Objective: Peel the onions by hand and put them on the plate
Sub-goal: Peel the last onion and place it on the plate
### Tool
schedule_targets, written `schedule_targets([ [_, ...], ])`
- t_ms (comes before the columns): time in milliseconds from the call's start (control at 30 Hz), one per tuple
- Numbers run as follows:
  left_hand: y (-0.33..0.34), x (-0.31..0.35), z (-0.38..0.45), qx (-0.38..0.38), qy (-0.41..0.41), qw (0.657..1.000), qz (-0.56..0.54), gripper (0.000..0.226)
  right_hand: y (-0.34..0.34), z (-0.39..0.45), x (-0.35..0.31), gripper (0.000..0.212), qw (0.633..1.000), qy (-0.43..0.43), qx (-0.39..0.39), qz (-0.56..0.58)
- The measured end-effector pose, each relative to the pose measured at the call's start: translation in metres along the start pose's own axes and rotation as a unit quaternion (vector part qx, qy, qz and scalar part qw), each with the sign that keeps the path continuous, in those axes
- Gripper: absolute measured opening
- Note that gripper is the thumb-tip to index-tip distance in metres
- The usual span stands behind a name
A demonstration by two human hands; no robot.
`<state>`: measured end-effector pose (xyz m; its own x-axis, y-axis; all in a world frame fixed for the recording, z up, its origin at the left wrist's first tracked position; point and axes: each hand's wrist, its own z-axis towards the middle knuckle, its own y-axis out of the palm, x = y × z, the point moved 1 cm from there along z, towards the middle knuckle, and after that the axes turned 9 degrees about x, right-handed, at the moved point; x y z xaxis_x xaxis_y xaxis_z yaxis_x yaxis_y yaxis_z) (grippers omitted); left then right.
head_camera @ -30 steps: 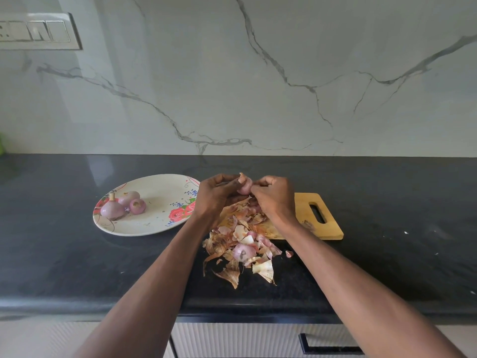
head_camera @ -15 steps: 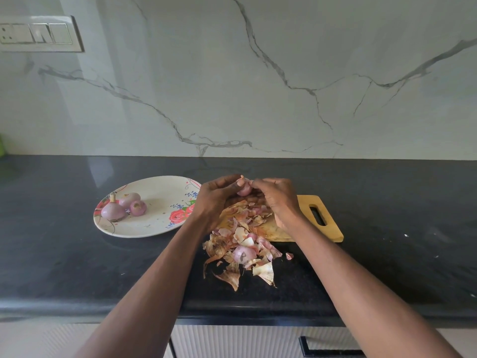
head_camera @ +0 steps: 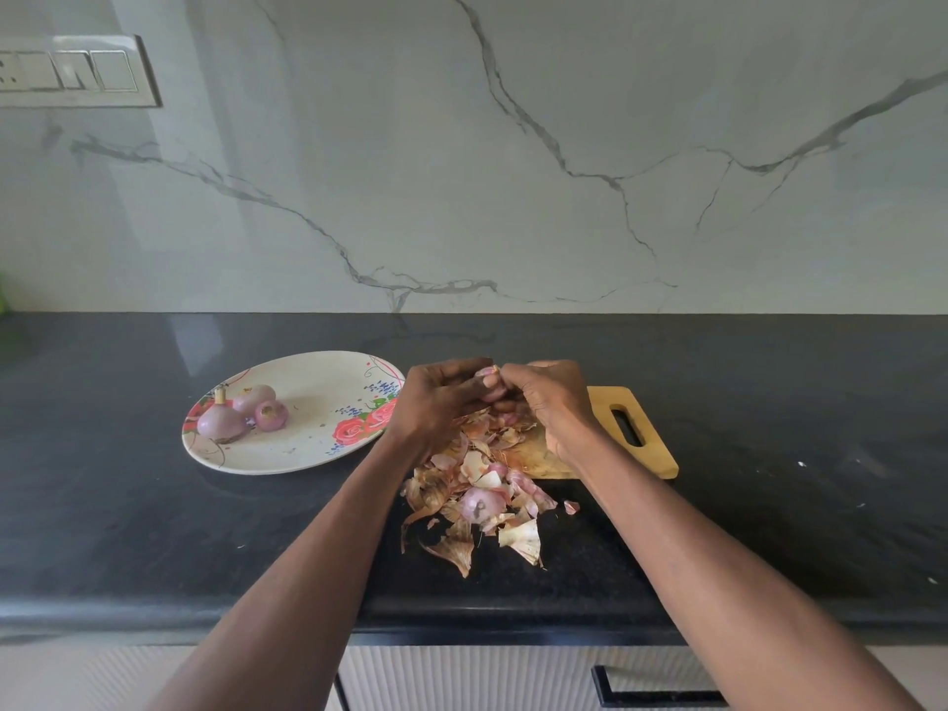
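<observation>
A small pink onion is held above the wooden cutting board, mostly hidden by fingers. My left hand grips it from the left. My right hand pinches at its top from the right. Three peeled onions lie on the left part of the floral plate. A heap of dry peels spreads from the board onto the black counter, with one more pink onion lying in it.
The black counter runs along a marble wall. A switch panel is mounted at the upper left. The counter's front edge is just below the peels, with a drawer handle under it.
Both hands stay on the small onion above the board and have shifted only slightly. The plate and peel heap are unchanged.
</observation>
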<state>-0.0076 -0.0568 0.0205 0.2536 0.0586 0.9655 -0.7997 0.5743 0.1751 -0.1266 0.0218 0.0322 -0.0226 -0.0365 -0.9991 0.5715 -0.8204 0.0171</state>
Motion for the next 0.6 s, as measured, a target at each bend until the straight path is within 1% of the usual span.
schedule_targets([
  [167, -0.0013, -0.0003, -0.0003, 0.001, 0.007, 1.0, 0.028, 0.034, -0.0022, -0.0026, -0.0011, 0.009, 1.0, 0.001, 0.004, -0.002],
  [367, -0.0035, -0.002, 0.0008, 0.002, 0.013, 0.999, 0.047, 0.033, -0.0034, -0.0047, -0.0017, 0.008, 1.0, 0.003, -0.01, 0.001],
  [400, -0.0032, -0.0015, 0.0003, 0.005, 0.015, 0.999, 0.044, 0.031, -0.0034, -0.0049, -0.0018, 0.008, 1.0, 0.003, -0.011, 0.0],
  [467, -0.0031, 0.0, -0.0006, 0.025, 0.009, 1.0, 0.003, 0.026, -0.0035, -0.0029, -0.0007, 0.002, 1.0, -0.001, -0.001, -0.006],
  [500, -0.0036, 0.0007, -0.0007, 0.037, 0.008, 0.999, -0.014, 0.024, -0.0036, -0.0015, 0.0002, 0.004, 1.0, -0.004, 0.006, -0.01],
  [533, -0.0043, 0.0008, -0.0001, 0.049, 0.009, 0.999, -0.018, 0.022, -0.003, 0.0001, 0.0011, 0.006, 1.0, -0.008, 0.012, -0.013],
  [600, -0.0052, -0.0002, 0.0017, 0.06, 0.019, 0.998, -0.009, 0.021, -0.001, 0.002, 0.0003, 0.004, 1.0, -0.017, 0.01, -0.013],
])
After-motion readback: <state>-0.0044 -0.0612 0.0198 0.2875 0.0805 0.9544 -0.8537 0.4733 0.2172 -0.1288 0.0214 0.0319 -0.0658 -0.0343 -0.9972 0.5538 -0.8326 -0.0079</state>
